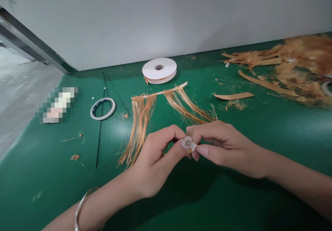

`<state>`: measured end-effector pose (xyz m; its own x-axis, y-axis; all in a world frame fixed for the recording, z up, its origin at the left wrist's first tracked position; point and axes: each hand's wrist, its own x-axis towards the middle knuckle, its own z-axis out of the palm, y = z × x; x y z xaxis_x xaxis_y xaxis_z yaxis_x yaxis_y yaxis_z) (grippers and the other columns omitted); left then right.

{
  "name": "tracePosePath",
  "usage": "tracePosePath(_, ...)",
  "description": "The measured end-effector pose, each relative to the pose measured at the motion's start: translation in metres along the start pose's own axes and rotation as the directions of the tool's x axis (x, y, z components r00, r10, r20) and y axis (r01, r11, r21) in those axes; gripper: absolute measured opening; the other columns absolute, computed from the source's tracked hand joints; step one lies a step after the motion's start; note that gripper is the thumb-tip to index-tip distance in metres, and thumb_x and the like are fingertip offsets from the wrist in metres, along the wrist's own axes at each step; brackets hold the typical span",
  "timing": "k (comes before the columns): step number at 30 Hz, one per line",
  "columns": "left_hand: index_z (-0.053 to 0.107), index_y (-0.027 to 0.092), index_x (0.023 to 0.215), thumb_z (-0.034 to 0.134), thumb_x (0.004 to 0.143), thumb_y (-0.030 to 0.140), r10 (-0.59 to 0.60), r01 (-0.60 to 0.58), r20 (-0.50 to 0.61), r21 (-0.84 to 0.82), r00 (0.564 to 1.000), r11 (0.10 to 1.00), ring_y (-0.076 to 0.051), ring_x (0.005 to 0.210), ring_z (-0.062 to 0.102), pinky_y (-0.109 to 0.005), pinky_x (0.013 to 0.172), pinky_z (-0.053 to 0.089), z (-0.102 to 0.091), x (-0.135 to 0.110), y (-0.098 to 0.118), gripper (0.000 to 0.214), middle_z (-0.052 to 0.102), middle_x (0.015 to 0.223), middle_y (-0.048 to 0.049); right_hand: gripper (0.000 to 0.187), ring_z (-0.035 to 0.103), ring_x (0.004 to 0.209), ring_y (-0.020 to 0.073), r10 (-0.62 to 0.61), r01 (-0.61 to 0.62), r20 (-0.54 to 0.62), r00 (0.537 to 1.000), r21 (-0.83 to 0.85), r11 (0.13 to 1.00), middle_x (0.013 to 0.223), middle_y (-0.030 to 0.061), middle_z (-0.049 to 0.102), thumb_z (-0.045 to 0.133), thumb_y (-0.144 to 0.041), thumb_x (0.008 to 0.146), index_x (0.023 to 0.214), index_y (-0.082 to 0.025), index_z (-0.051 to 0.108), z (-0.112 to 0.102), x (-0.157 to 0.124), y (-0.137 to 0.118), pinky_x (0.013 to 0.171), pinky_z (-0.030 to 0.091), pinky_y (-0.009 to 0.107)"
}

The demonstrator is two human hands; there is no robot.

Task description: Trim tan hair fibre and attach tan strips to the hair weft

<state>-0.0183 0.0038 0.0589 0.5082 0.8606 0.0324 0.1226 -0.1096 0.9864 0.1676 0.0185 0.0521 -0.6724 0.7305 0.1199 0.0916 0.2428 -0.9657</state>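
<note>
In front of me, my left hand (155, 158) and my right hand (228, 144) meet fingertip to fingertip, both pinched closed. Between them shows the end of a small pale strip (193, 147); most of it is hidden by the fingers, so its kind is unclear. Just beyond the hands lies a white tape strip (160, 92) with bunches of orange-brown fringe threads (140, 120) hanging from it in two groups. My left forearm overlaps the lower ends of the left bunch. The right bunch runs to behind my right hand.
A white ribbon spool (159, 68) lies near the wall. Left of the fringe are a tape roll (103, 109) and thin black rods (98, 144). A cut ribbon piece (234, 96) and a heap of frayed ribbon (303, 58) lie on the right of the green table (64, 189).
</note>
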Motion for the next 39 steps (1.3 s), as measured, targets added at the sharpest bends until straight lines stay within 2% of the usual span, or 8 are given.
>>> tracePosePath(7,0.057,0.017,0.075,0.048,0.092,0.029,0.022,-0.022,-0.013,0.01,1.0,1.0,-0.01,0.065,0.056,-0.022,0.055,0.042,0.0009,-0.0005,0.0,0.023,0.063,0.074,-0.0031,0.017,0.052,0.067,0.0081,-0.01,0.01,0.015,1.0,0.042,0.999,0.072,-0.001,0.057,0.042,-0.013,0.083,0.072,-0.017,0.054,-0.0001,-0.001,-0.0002,0.062,0.039,0.021)
tracePosePath(20,0.057,0.017,0.075,0.048,0.092,0.027,0.067,-0.066,-0.018,0.045,0.998,0.997,-0.011,0.068,0.057,-0.023,0.059,0.044,0.0032,-0.0002,0.0001,0.022,0.063,0.074,-0.0032,0.018,0.051,0.064,0.0081,0.014,-0.013,-0.005,1.0,0.052,0.999,0.067,-0.0013,0.056,0.042,-0.011,0.081,0.069,-0.017,0.053,0.0005,0.0008,-0.0019,0.059,0.039,0.02)
tracePosePath(29,0.057,0.018,0.077,0.048,0.092,0.025,0.057,-0.056,-0.032,0.041,0.998,0.998,-0.008,0.068,0.056,-0.021,0.06,0.042,0.0034,-0.0008,0.0004,0.019,0.062,0.075,0.0003,0.017,0.051,0.064,0.0077,0.016,-0.015,-0.015,1.0,0.075,0.997,0.067,-0.0019,0.055,0.043,-0.011,0.081,0.07,-0.017,0.054,0.0011,0.0001,-0.0004,0.059,0.039,0.02)
tracePosePath(35,0.053,0.019,0.081,0.047,0.092,0.026,0.036,-0.03,-0.043,0.137,0.998,0.99,-0.008,0.062,0.052,-0.021,0.051,0.039,0.0031,-0.0015,-0.0023,0.014,0.059,0.073,0.0007,0.017,0.051,0.064,0.0075,0.017,-0.014,-0.029,0.999,0.095,0.995,0.068,-0.002,0.055,0.044,-0.011,0.082,0.069,-0.017,0.053,0.0011,0.0,0.0011,0.06,0.039,0.02)
tracePosePath(37,0.051,0.02,0.088,0.05,0.091,0.024,0.092,-0.065,-0.105,0.235,0.99,0.97,-0.01,0.067,0.054,-0.022,0.056,0.043,0.0012,-0.0011,-0.0033,0.005,0.058,0.076,0.0001,0.017,0.051,0.063,0.0074,0.014,-0.01,-0.045,0.999,0.09,0.996,0.067,-0.0021,0.055,0.044,-0.012,0.083,0.07,-0.017,0.054,0.0013,0.0,0.0015,0.059,0.039,0.02)
tracePosePath(39,0.05,0.021,0.093,0.057,0.086,0.021,0.271,-0.173,-0.178,0.432,0.946,0.885,-0.014,0.078,0.056,-0.027,0.067,0.047,-0.0022,-0.0008,-0.0026,0.01,0.058,0.085,-0.0027,0.016,0.05,0.062,0.0076,0.022,-0.017,-0.072,0.997,0.068,0.998,0.066,-0.0021,0.054,0.045,-0.013,0.083,0.07,-0.017,0.054,0.0016,-0.0002,0.0015,0.058,0.038,0.02)
